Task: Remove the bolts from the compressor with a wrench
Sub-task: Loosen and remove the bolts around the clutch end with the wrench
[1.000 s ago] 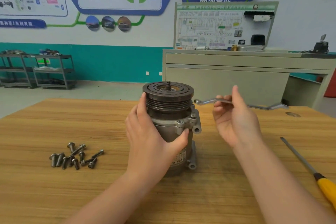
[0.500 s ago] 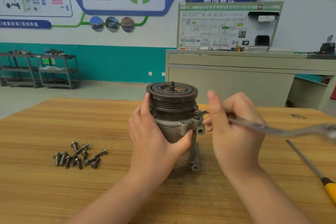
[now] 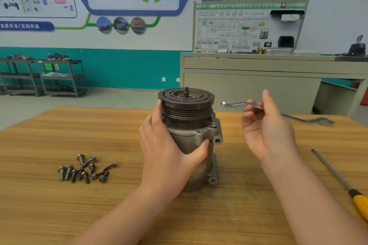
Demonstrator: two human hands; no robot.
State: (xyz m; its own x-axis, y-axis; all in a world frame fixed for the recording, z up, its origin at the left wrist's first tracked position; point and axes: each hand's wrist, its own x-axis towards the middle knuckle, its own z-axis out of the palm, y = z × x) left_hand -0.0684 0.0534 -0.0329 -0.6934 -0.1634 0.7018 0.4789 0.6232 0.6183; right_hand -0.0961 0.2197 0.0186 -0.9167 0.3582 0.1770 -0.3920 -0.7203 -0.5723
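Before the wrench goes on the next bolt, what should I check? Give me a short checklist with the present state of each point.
1. Compressor upright on the table: ok.
2. Left hand steadies the compressor body: ok.
3. Right hand holds the wrench: ok.
4. Wrench end seated on the flange bolt: not ok, it hangs in the air to the right.
5. Removed bolts lie apart from the work: ok.
6. Wrench size fits the bolt: cannot tell.

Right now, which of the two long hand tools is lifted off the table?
The wrench, pinched in the right hand; the yellow-handled screwdriver lies on the table.
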